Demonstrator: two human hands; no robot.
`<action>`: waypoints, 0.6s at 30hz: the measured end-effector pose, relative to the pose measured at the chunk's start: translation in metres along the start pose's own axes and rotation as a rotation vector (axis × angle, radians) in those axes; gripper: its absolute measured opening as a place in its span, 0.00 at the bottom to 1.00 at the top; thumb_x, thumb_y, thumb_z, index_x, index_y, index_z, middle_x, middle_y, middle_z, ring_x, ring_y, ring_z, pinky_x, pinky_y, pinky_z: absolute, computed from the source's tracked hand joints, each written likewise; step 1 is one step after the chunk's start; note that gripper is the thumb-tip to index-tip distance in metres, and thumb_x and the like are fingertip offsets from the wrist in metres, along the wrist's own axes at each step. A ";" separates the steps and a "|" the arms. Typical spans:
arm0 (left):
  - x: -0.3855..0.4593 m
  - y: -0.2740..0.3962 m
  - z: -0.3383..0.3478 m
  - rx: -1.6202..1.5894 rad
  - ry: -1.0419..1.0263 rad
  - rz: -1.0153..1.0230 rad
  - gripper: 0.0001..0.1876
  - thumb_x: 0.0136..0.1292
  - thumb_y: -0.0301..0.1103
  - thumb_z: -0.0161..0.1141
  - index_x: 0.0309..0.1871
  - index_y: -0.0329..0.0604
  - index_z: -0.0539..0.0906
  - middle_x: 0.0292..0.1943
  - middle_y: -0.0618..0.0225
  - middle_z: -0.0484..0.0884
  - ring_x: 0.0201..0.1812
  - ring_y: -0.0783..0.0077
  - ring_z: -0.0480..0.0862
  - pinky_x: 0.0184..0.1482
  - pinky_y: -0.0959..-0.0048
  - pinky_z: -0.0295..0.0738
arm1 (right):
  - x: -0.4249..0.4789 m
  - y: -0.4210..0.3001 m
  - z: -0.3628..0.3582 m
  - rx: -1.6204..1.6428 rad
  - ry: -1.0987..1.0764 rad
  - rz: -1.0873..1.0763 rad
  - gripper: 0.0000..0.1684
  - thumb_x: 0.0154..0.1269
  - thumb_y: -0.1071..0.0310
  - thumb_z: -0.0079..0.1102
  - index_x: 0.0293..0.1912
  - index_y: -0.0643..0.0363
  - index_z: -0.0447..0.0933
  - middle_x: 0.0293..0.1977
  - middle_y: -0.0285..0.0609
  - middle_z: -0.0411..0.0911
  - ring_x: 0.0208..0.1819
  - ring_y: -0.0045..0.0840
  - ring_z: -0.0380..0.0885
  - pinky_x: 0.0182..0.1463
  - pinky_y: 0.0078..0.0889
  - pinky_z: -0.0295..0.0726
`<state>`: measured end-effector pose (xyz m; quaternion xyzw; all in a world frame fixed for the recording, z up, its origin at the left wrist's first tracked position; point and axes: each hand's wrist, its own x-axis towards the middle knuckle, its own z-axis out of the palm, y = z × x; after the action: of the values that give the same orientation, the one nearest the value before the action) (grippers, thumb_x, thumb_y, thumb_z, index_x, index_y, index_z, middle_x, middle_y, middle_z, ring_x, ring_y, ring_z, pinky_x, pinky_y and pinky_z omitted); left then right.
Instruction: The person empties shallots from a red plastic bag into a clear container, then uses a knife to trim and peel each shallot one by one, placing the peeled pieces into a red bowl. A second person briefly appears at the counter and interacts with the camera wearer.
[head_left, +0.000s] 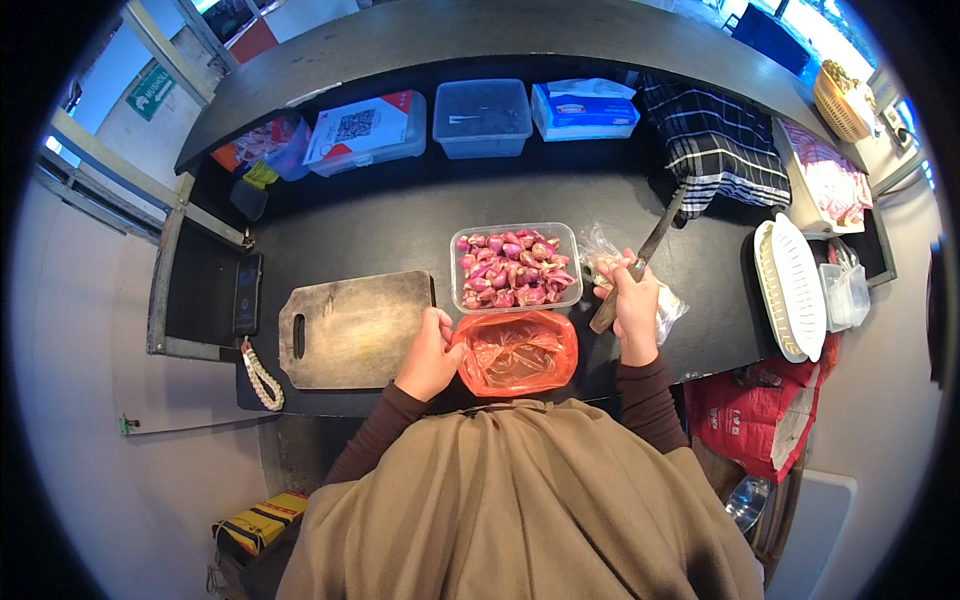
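My left hand pinches the left rim of an orange plastic bag, spread open like a liner; whether a container stands under it is hidden. My right hand grips a knife by its wooden handle, the dark blade pointing up and away to the right. Beneath that hand lies a clear plastic bag with pale contents, partly covered. Just beyond the orange bag, a clear plastic container holds many unpeeled shallots. A wooden cutting board lies left of my left hand.
Along the back stand a lidded box, a clear tub, a tissue pack and checked cloth. A white strainer basket stands at right. A phone leans at left. The dark table's front edge is near my body.
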<state>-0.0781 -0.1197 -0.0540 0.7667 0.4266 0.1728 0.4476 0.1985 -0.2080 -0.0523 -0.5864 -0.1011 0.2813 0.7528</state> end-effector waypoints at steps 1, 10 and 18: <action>0.003 -0.002 -0.001 0.003 0.002 0.026 0.19 0.54 0.28 0.65 0.43 0.38 0.65 0.30 0.66 0.72 0.27 0.76 0.74 0.30 0.74 0.72 | -0.002 0.004 -0.001 -0.064 -0.016 -0.078 0.12 0.61 0.73 0.55 0.44 0.65 0.70 0.38 0.38 0.76 0.34 0.18 0.79 0.28 0.16 0.78; 0.030 0.044 -0.007 0.320 0.195 0.561 0.08 0.53 0.30 0.63 0.33 0.38 0.76 0.30 0.63 0.75 0.35 0.58 0.76 0.38 0.64 0.72 | -0.033 0.013 -0.004 -0.588 -0.134 -0.442 0.18 0.60 0.72 0.60 0.49 0.67 0.72 0.26 0.34 0.75 0.22 0.14 0.72 0.24 0.20 0.71; 0.072 0.084 0.025 0.500 -0.144 0.930 0.09 0.53 0.29 0.56 0.38 0.41 0.81 0.33 0.66 0.79 0.38 0.63 0.79 0.42 0.66 0.74 | -0.030 0.008 0.000 -0.216 -0.277 0.167 0.15 0.59 0.72 0.60 0.46 0.63 0.72 0.24 0.37 0.78 0.19 0.14 0.72 0.22 0.15 0.70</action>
<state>0.0216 -0.0944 -0.0053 0.9681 0.0381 0.1927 0.1555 0.1719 -0.2229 -0.0542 -0.6258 -0.1845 0.4084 0.6383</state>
